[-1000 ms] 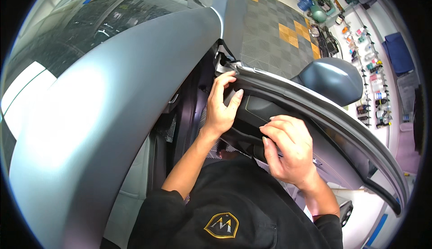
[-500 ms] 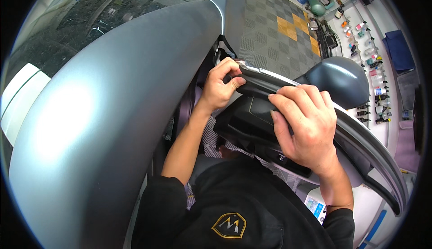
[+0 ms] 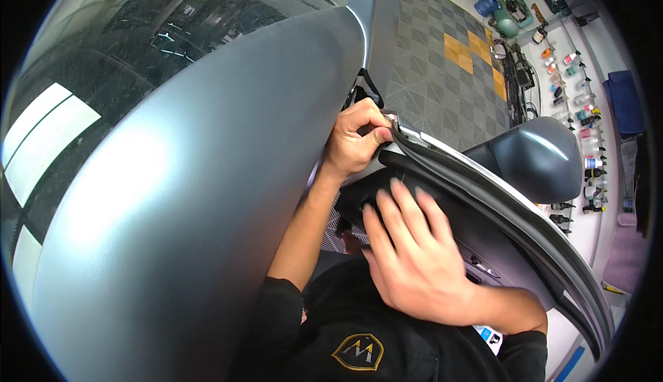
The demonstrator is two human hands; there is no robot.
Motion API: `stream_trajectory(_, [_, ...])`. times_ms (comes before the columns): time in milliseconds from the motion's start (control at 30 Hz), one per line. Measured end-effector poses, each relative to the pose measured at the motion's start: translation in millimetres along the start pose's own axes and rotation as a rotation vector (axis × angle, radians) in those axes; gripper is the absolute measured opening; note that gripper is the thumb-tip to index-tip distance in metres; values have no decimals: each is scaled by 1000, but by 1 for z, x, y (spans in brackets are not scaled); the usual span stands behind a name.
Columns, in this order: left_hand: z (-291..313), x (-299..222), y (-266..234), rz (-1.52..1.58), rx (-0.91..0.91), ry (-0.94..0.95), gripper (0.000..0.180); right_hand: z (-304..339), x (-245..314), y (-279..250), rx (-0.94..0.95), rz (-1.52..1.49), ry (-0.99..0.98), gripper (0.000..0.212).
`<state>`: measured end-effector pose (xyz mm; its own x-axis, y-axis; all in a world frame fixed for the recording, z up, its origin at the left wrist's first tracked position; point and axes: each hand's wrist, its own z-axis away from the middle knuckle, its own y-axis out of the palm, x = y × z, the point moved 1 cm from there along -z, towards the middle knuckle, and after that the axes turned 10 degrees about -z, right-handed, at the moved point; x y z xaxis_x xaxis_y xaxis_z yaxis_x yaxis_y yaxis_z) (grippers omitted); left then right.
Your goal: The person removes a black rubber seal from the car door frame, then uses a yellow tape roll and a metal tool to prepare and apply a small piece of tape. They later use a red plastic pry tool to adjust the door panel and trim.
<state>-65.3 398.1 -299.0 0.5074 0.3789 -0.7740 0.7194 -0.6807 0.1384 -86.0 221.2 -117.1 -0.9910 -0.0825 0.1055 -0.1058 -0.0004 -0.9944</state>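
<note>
left hand (image 3: pixel 356 137) is pinching the black rubber door seal (image 3: pixel 431 161) near its end | right hand (image 3: pixel 421 264) is kinda blurring over the inner door panel (image 3: pixel 476 220), fingers spreading loose, gripping nothing

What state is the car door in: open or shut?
Open: the car door angles away from the car body, with a black shirt visible between them.

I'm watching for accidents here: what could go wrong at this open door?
The left hand, apparently pinching the black rubber seal, might overstretch or tear it. That hand is also close to the gap between the open car door and the car body, so a swinging door could trap fingers.
</note>
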Motion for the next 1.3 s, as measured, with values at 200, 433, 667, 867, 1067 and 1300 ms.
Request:
stream_trajectory(200, [-9, 4, -17, -37, 120, -5, 13, -37, -9, 50, 336, 807, -32, 60])
stream_trajectory(433, [-5, 11, -16, 14, 121, -103, 12, -56, -10, 71, 454, 1157, -122, 52])
stream_trajectory(667, [-2, 6, -13, 23, 133, -123, 14, -46, -31, 84, 163, 1155, -72, 49])
stream_trajectory(867, [0, 21, -22, 100, 187, -207, 8, -60, -49, 87, 68, 819, -68, 23])
stream_trajectory(1067, [17, -2, -11, -139, -101, -163, 9, -55, -55, 92, -90, 724, -69, 22])
stream_trajectory(1300, [98, -54, 26, 58, -369, -222, 23, -47, -51, 85, -236, 588, -126, 19])
